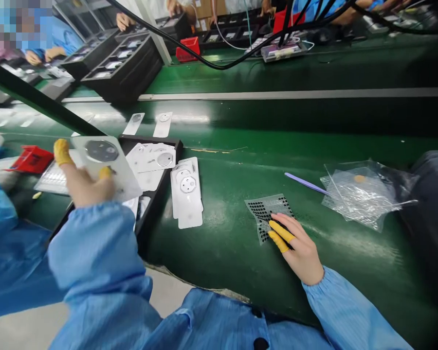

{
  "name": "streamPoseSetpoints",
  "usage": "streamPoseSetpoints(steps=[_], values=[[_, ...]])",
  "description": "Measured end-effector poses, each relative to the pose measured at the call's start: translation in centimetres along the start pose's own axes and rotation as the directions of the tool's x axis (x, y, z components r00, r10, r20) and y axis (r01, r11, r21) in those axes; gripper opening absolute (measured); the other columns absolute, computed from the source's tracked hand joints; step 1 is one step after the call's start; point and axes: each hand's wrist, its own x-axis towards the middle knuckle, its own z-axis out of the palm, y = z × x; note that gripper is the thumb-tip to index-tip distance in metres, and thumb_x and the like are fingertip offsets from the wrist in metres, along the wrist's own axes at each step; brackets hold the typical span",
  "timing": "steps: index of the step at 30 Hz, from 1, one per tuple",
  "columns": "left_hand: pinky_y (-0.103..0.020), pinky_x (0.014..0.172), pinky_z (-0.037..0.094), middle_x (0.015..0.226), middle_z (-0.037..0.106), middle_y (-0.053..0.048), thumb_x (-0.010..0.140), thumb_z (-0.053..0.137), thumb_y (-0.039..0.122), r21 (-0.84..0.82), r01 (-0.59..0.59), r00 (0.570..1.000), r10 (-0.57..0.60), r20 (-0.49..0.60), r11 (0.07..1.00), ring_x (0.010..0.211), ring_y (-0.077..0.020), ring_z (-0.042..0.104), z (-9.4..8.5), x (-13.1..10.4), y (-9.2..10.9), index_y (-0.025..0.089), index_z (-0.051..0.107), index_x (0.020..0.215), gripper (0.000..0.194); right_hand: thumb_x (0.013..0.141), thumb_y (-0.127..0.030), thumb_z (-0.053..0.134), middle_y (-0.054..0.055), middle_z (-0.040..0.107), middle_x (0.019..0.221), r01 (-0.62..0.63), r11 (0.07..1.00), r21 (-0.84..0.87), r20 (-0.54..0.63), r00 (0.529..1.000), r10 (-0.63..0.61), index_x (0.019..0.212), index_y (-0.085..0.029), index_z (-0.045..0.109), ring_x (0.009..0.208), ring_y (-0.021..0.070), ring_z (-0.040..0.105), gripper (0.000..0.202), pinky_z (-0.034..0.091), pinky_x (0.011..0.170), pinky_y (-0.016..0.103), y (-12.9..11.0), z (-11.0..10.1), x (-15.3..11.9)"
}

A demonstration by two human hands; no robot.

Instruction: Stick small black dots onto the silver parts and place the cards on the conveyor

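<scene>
A white rectangular panel (123,176) with a dark oval near its top is gripped by my left hand (89,182), which wears yellow finger covers and is raised over the black tray (151,204). White cards (153,160) lie in that tray. To its right rests a stack of white cards (190,204) with round cutouts. My right hand (299,245), with two yellow-covered fingers, is at a clear sheet of black dots (261,209). A thin dark tool (285,227) shows between its fingers, partly hidden.
A purple stick (306,183) and clear plastic bags (368,192) lie at right, beside a dark case (432,194). Two white cards (163,124) are farther back. Red bins (32,159), black boxes (122,63) and cables are around; co-workers' hands show across the line.
</scene>
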Motion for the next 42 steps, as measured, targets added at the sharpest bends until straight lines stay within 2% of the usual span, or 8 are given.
streamPoseSetpoints(steps=[2, 4, 8, 11, 22, 34, 39, 42], values=[[-0.037, 0.097, 0.045, 0.097, 0.067, 0.002, 0.070, 0.067, 0.021, -0.133, -0.095, 0.993, 0.103, 0.050, 0.986, 0.098, -0.0204, 0.061, -0.2, -4.2, 1.7, 0.018, 0.066, 0.108, 0.038, 0.087, -0.016, 0.058, 0.009, 0.066, 0.118, -0.037, 0.998, 0.046, -0.044, 0.998, 0.039, 0.123, -0.027, 0.058, 0.112, 0.0246, 0.061, 0.038, 0.051, 0.096, 0.049, -0.9, -0.4, 0.4], [-0.037, 0.088, 0.051, 0.087, 0.069, -0.001, 0.070, 0.067, 0.032, -0.310, 0.080, 0.943, 0.029, 0.331, 0.947, 0.090, -0.0234, 0.064, 0.6, -9.8, 3.6, 0.018, 0.073, 0.084, 0.020, 0.086, -0.013, 0.058, 0.009, 0.066, 0.118, -0.066, 0.995, 0.072, -0.078, 0.994, 0.071, 0.125, -0.026, 0.057, 0.110, 0.0238, 0.061, 0.042, 0.052, 0.094, 0.047, -1.7, -0.6, 0.7], [-0.039, 0.087, 0.053, 0.108, 0.069, -0.011, 0.074, 0.067, 0.042, -0.393, 0.568, 0.515, 0.060, 0.855, 0.723, 0.100, -0.0292, 0.065, 3.2, -19.8, 7.5, 0.015, 0.073, 0.094, 0.034, 0.084, -0.009, 0.059, 0.010, 0.063, 0.124, -0.010, 0.999, 0.033, -0.047, 0.999, 0.012, 0.132, -0.025, 0.051, 0.114, 0.0246, 0.059, 0.051, 0.050, 0.098, 0.049, -2.5, -0.9, 0.7], [-0.038, 0.083, 0.055, 0.105, 0.068, -0.014, 0.073, 0.072, 0.041, -0.377, 0.643, 0.415, 0.111, 0.903, 0.667, 0.096, -0.0289, 0.066, 4.4, -22.9, 9.1, 0.012, 0.073, 0.088, 0.032, 0.085, -0.011, 0.057, 0.011, 0.060, 0.127, 0.014, 0.999, 0.030, 0.036, 0.999, -0.015, 0.133, -0.025, 0.049, 0.119, 0.0259, 0.056, 0.050, 0.049, 0.099, 0.050, -2.7, -1.2, 0.8], [-0.033, 0.086, 0.052, 0.103, 0.069, -0.010, 0.083, 0.059, 0.017, -0.536, 0.335, 0.466, 0.358, 0.809, 0.775, 0.096, -0.0231, 0.066, 4.0, -23.5, 8.7, 0.016, 0.072, 0.100, 0.021, 0.087, -0.006, 0.049, 0.011, 0.062, 0.114, 0.114, 0.987, 0.112, 0.121, 0.984, -0.127, 0.124, -0.021, 0.053, 0.107, 0.0213, 0.060, 0.040, 0.056, 0.087, 0.038, -2.6, -0.7, 1.6], [-0.026, 0.069, 0.053, 0.085, 0.068, -0.009, 0.081, 0.056, 0.015, -0.521, 0.071, 0.416, 0.450, 0.791, 0.851, 0.076, -0.0194, 0.065, 6.1, -24.8, 7.3, 0.015, 0.073, 0.087, 0.018, 0.087, -0.017, 0.047, 0.011, 0.060, 0.110, 0.006, 0.999, 0.037, 0.100, 0.995, -0.010, 0.096, -0.020, 0.053, 0.101, 0.0216, 0.062, 0.012, 0.055, 0.080, 0.033, 0.3, 1.9, -0.5], [-0.025, 0.074, 0.054, 0.093, 0.069, -0.009, 0.081, 0.057, 0.016, -0.509, 0.037, 0.352, 0.466, 0.812, 0.860, 0.079, -0.0190, 0.067, 6.8, -24.5, 7.1, 0.016, 0.073, 0.096, 0.022, 0.090, -0.025, 0.043, 0.011, 0.059, 0.109, 0.002, 1.000, -0.012, 0.169, 0.986, 0.000, 0.097, -0.020, 0.053, 0.098, 0.0228, 0.062, 0.013, 0.053, 0.075, 0.034, 0.9, 1.1, 0.4], [-0.028, 0.081, 0.055, 0.095, 0.070, -0.011, 0.083, 0.058, 0.022, -0.521, 0.117, 0.387, 0.444, 0.808, 0.846, 0.085, -0.0217, 0.068, 6.2, -23.3, 6.9, 0.013, 0.073, 0.099, 0.024, 0.090, -0.025, 0.047, 0.011, 0.058, 0.106, -0.060, 0.994, -0.086, 0.084, 0.994, 0.067, 0.103, -0.018, 0.053, 0.095, 0.0234, 0.061, 0.016, 0.053, 0.075, 0.035, 1.5, 1.2, 1.1]])
